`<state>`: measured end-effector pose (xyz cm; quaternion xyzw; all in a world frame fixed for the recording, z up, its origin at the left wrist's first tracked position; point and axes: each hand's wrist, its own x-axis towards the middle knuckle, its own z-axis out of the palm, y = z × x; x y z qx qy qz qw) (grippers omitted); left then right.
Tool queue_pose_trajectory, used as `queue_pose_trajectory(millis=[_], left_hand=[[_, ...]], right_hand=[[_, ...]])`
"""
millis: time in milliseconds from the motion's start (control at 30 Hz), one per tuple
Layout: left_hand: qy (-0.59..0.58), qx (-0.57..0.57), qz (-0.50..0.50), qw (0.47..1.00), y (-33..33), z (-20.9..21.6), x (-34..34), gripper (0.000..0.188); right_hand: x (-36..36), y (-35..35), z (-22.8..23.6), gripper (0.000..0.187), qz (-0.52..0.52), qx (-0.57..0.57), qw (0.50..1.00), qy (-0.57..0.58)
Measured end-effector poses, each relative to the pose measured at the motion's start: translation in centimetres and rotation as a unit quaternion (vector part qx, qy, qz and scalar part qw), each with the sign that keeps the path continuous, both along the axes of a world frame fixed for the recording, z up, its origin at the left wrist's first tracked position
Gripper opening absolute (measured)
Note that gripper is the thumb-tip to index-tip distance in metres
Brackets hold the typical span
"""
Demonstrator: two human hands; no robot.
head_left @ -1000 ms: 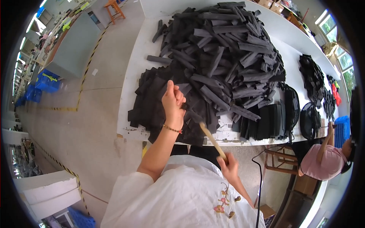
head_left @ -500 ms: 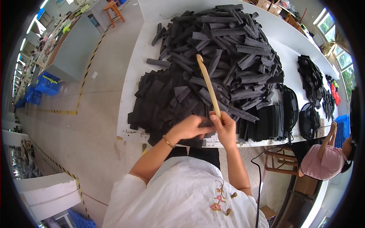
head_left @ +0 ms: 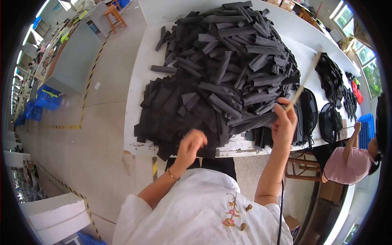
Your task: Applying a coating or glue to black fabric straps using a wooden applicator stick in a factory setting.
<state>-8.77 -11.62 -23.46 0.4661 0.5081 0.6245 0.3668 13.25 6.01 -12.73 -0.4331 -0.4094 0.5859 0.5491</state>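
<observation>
A long pale wooden stick [head_left: 304, 87] is gripped in my right hand [head_left: 284, 122], slanting up and right, its far part blurred. Beside those fingers lies the end of a dark grey fabric tube [head_left: 257, 122]; whether they also hold it I cannot tell. My left hand [head_left: 190, 146] hovers at the near edge of a heap of flat black fabric pieces [head_left: 171, 106]. Its fingers look curled but are smeared by motion, and anything in them is hidden. Behind, a big mound of dark grey fabric tubes [head_left: 241, 53] covers much of the white table [head_left: 137, 69].
Black mesh-sided pieces [head_left: 310, 112] stand on the table's right part, with more black goods [head_left: 328, 77] beyond. A person in pink [head_left: 348, 165] works at the right, near a blue basket [head_left: 366, 130]. A wooden stool [head_left: 304, 166] stands below the table edge. A black cable [head_left: 281, 208] hangs by my right arm.
My right hand has swung right with the stick, which now tilts right instead of left. My left hand has drawn away from it, down and left. The view has shifted slightly.
</observation>
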Motion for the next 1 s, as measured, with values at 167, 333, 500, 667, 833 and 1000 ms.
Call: queue_pose_trajectory(millis=[167, 333, 500, 667, 833, 1000], left_hand=[[0.025, 0.008, -0.050, 0.998, 5.7, 5.1, 2.8, 0.018], [-0.081, -0.084, -0.068, 0.991, 5.7, 3.9, 3.9, 0.013], [-0.122, -0.090, -0.034, 0.988, 5.5, 3.3, 4.9, 0.022], [-0.152, -0.157, -0.053, 0.974, 4.4, 2.0, 4.3, 0.027], [-0.169, -0.161, -0.023, 0.972, 3.9, 1.9, 3.8, 0.029], [-0.093, -0.170, -0.070, 0.979, 2.5, 0.8, 4.0, 0.026]], right_hand=[[-3.7, -2.3, -1.4, 0.010, 0.112, -0.002, 0.993, -0.028], [-3.8, -3.9, -3.4, 0.020, 0.096, 0.024, 0.995, 0.032], [-4.5, -5.9, -7.0, 0.014, 0.149, -0.038, 0.986, 0.063], [-4.6, -5.0, -6.2, 0.016, 0.182, -0.037, 0.983, 0.014], [-4.6, -5.2, -6.7, 0.018, 0.194, -0.091, 0.968, 0.130], [-5.3, -5.7, -7.6, 0.015, 0.221, -0.098, 0.969, 0.056]])
